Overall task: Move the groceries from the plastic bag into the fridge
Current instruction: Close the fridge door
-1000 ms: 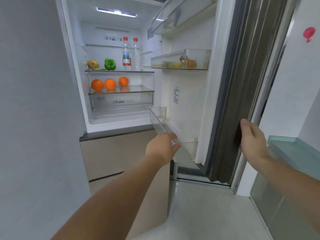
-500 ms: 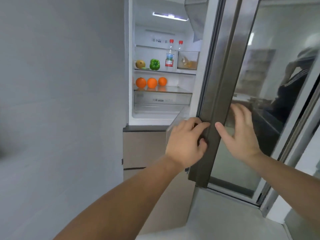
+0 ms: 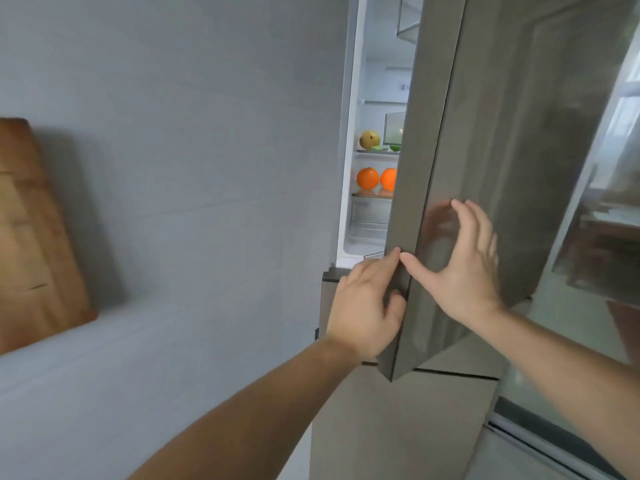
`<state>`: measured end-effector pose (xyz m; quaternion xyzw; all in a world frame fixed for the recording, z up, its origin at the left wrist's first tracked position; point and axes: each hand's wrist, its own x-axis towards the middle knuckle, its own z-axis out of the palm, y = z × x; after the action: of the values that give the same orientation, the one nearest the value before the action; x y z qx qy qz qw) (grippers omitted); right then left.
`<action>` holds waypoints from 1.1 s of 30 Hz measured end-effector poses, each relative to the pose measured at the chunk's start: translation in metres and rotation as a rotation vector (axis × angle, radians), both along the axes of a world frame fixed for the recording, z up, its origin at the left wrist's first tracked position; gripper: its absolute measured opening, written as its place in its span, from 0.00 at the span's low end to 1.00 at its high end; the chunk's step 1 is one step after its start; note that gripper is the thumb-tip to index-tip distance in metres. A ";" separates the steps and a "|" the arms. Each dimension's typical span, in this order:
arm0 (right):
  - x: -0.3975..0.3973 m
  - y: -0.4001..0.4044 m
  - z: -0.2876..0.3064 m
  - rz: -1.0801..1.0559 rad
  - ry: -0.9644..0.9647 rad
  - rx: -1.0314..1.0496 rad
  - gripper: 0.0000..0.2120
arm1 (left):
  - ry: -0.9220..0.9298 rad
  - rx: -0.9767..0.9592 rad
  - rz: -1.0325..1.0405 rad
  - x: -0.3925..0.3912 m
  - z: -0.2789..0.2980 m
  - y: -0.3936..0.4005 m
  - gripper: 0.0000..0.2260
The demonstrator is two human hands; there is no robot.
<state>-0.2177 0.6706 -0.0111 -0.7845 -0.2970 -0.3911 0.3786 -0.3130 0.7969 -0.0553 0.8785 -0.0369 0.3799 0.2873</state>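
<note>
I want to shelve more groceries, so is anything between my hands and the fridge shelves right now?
Yes: the fridge door is swung nearly closed across the opening. The left hand grips its edge and the right hand lies flat on its front. Only a narrow gap shows the oranges.

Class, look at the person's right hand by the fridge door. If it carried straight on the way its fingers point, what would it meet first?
The right hand has its spread fingers aimed at the fridge door, so the door's glossy front panel comes first. Its fingertips look already at or just off that surface; depth is unclear.
</note>
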 end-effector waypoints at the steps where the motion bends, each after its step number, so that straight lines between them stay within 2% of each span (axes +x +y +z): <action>1: 0.008 0.008 -0.001 0.004 -0.011 -0.014 0.46 | 0.009 -0.028 0.024 0.006 -0.001 0.006 0.27; 5: 0.047 0.029 -0.006 0.026 -0.029 -0.200 0.43 | 0.100 -0.221 0.093 0.027 0.005 0.022 0.28; 8: 0.081 0.034 -0.010 0.022 -0.110 -0.423 0.41 | 0.126 -0.428 0.107 0.049 0.012 0.036 0.27; 10: 0.098 0.039 -0.013 0.006 -0.163 -0.594 0.42 | 0.135 -0.509 0.138 0.064 0.016 0.048 0.26; 14: 0.122 0.055 -0.002 -0.056 -0.148 -0.717 0.48 | 0.142 -0.634 0.137 0.095 0.025 0.067 0.26; 19: 0.149 0.087 0.015 -0.148 -0.123 -0.773 0.55 | 0.143 -0.688 0.103 0.126 0.031 0.090 0.36; 26: 0.180 0.125 0.014 -0.267 -0.101 -0.780 0.57 | 0.089 -0.710 0.105 0.165 0.038 0.132 0.34; 33: 0.202 0.151 0.012 -0.322 -0.072 -0.791 0.56 | 0.118 -0.719 0.086 0.196 0.042 0.163 0.29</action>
<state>-0.0158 0.8213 0.0014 -0.8915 -0.3108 -0.3283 -0.0279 -0.1171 0.9602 -0.0129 0.7425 0.1528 0.3291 0.5631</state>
